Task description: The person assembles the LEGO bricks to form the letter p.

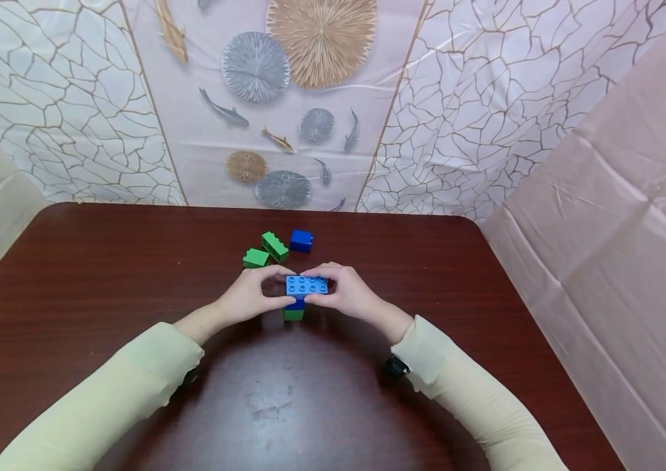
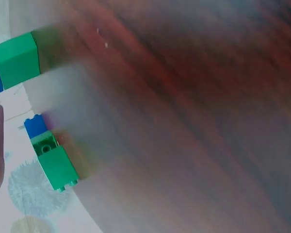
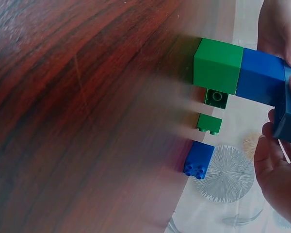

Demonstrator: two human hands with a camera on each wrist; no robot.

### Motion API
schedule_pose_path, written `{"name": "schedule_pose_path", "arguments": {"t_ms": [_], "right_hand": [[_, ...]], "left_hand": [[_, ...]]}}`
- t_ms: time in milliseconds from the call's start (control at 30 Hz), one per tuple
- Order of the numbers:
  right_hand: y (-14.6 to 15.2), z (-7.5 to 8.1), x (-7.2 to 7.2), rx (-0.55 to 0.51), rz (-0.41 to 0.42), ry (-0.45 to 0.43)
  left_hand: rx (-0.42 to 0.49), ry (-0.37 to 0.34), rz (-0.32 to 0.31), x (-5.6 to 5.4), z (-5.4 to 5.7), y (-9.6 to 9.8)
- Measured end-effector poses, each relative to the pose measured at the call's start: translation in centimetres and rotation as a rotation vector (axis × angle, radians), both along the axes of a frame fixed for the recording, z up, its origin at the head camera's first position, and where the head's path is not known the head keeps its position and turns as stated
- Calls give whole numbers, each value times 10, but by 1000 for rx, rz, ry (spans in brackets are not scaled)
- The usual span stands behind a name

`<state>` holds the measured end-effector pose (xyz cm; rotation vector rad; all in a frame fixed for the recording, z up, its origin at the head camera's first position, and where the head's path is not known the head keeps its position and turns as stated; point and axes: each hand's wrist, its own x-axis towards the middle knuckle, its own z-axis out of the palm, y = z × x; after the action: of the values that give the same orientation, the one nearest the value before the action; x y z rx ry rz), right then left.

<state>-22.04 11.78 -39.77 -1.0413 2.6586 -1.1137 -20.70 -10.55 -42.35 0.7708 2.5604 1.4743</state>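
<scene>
A light blue building brick (image 1: pixel 307 285) with two rows of studs lies across the top of a short stack. Its right end juts out past the dark blue brick (image 3: pixel 262 77) under it, which sits on a green brick (image 3: pixel 216 67) at the bottom. My left hand (image 1: pixel 250 294) pinches the light blue brick's left end, thumb on the near side and fingers at the far side. At the other end, my right hand (image 1: pixel 352 293) grips it the same way. In the left wrist view, the light blue brick is out of frame.
Behind the stack lie two loose green bricks, one (image 1: pixel 256 258) nearer and one (image 1: pixel 275 246) farther back, with a loose blue brick (image 1: pixel 301 241) to their right. The dark wooden table (image 1: pixel 103 281) ends at a patterned cloth backdrop (image 1: pixel 286 150).
</scene>
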Motion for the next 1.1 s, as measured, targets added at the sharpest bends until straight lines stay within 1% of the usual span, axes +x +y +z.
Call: {"name": "schedule_pose_path", "arguments": {"t_ms": [67,167,233,333,400,433,467,600,633,667,700,767,900,1000,1100], "right_hand": [[1,0,0,-4,-1,-10],[2,-2,-1,-12,-7,-45],[5,-2,-3,-17,-9,-90],[11,-2,-9,-49,-21,-196],[16,0,-16,-97,-59,-253],[17,4,-19,-129,-93,-286],[19,4,-25,-156,-134,-303],[23,0,-53,-228,-312,-322],[24,-2,-60,-233,-345,-322],[24,-8,-69,-229,-372,-309],[23,-11,-75,-229,-393,-308],[19,-17,-85,-215,-412,-304],[9,-27,-101,-126,-419,-295],[2,-32,-108,-77,-429,-295],[-3,-35,-112,-67,-438,-304]], "left_hand": [[27,-9,9,1,-1,1],[43,-19,28,2,-3,2],[50,-23,33,1,-5,4],[50,-24,26,1,-5,5],[47,-24,22,0,-6,6],[44,-26,24,0,-6,6],[40,-27,25,-1,-7,6],[32,-42,37,0,-7,4],[34,-42,33,0,-7,4],[36,-45,28,0,-7,3],[41,-52,27,1,-7,3],[50,-67,27,1,-7,2],[52,-91,30,2,-7,1],[53,-91,16,0,-8,1],[56,-81,3,-2,-8,2]]}}
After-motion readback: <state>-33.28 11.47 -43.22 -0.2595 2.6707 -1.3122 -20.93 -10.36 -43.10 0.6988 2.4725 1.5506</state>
